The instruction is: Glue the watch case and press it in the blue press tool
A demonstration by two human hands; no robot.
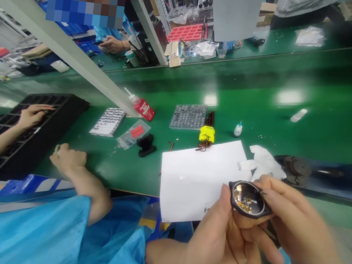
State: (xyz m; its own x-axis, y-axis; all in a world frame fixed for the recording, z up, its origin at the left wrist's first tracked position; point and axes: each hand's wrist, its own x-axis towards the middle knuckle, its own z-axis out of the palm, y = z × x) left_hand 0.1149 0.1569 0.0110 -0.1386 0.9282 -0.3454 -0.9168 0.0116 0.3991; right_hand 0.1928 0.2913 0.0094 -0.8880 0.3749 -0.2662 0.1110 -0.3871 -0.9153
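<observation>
A black, watch-like case with a shiny round inner ring and small gold-coloured parts showing inside [247, 199] is held up at the lower right of the frame, in front of the right edge of a white sheet of paper [185, 186] on the glossy green table [256, 107].

The step in hand looks like close handling or checking of the case, its open-looking face turned up. Any next move seems to call for a steady grip and fingertips kept off the inside.

The left hand [214, 235] reaches in from the bottom centre, palm up, its thumb pressed on the case's left edge and fingers curled beneath; the lower fingers hang loosely apart. The right hand [293, 219] comes from the lower right corner, wrist bent inward, fingertips pinching the case's upper right rim; whether a tiny part sits between them cannot be told. Just beyond, crumpled white tissue [266, 162] lies at the sheet's right edge.
</observation>
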